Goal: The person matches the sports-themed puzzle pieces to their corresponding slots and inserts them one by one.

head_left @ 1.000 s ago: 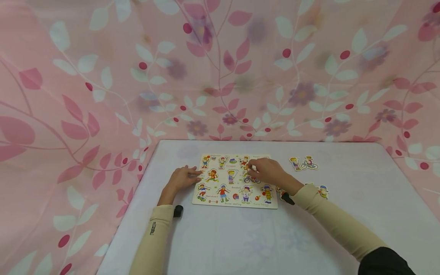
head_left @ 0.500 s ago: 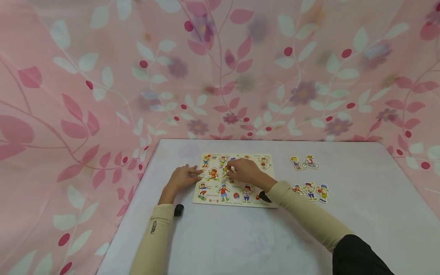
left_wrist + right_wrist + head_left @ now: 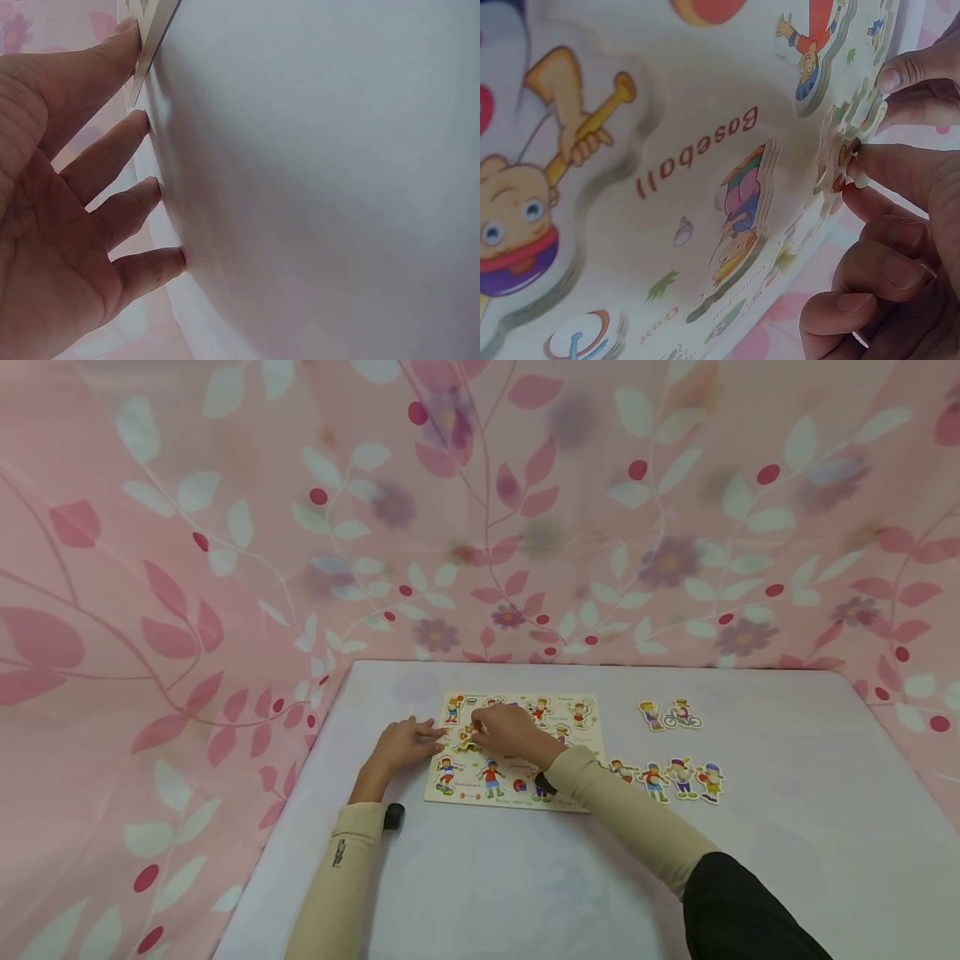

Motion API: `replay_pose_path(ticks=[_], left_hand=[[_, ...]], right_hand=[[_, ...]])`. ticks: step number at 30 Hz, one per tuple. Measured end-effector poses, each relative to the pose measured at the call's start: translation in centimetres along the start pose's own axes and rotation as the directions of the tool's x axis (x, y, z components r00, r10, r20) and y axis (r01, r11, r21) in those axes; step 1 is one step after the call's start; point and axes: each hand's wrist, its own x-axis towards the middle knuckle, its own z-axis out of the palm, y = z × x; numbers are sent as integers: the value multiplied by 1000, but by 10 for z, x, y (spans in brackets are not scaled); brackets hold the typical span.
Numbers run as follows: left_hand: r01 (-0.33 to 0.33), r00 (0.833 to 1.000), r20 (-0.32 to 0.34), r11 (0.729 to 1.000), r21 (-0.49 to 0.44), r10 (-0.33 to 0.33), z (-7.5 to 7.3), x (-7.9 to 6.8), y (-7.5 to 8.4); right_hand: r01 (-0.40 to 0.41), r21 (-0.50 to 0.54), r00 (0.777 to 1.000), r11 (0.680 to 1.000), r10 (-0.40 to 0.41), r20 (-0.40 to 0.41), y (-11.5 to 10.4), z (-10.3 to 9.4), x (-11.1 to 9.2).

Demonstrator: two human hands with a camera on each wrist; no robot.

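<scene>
A cream picture puzzle board with cartoon sports figures and printed words lies on the table. My right hand is over its left part, thumb and fingertips pinching a small puzzle piece at the board's surface. The fingers hide much of that piece, so I cannot tell whether it sits in its place. My left hand stays at the board's left edge with fingers spread. In the left wrist view its thumb touches the board's edge and the other fingertips rest on the table.
Right of the board, a row of loose figure pieces lies on the white tablecloth. Farther back are a cyclist piece and another figure piece. A pink floral curtain hangs behind the table.
My right hand has moved left across the board, from its right part to its left part. More loose pieces show beyond the sleeve. My left hand keeps its place.
</scene>
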Motion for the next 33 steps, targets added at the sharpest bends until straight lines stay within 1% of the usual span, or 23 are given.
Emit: replay_pose_path(ticks=[5, 10, 18, 23, 27, 30, 33], left_hand=[[5, 1000, -2, 1000, -9, -5, 0, -1, 1], [18, 1000, 5, 1000, -20, -18, 0, -1, 2], [21, 1000, -3, 1000, -21, -21, -1, -2, 3], [11, 1000, 3, 1000, 11, -12, 0, -1, 4], [20, 1000, 3, 999, 36, -21, 0, -1, 2], [18, 1000, -1, 999, 32, -18, 0, -2, 1], [4, 1000, -7, 1000, 18, -4, 0, -3, 1]], right_hand=[[-10, -34, 999, 999, 11, 33, -3, 6, 8], [-34, -40, 996, 999, 37, 81, -8, 6, 12], [-35, -21, 996, 999, 37, 80, -12, 6, 15], [-66, -10, 995, 998, 66, 80, -7, 5, 8], [-55, -2, 997, 998, 55, 60, -4, 0, -1], [-38, 10, 998, 999, 38, 46, -2, -6, -8], [-44, -4, 999, 999, 44, 27, 2, -11, -16]])
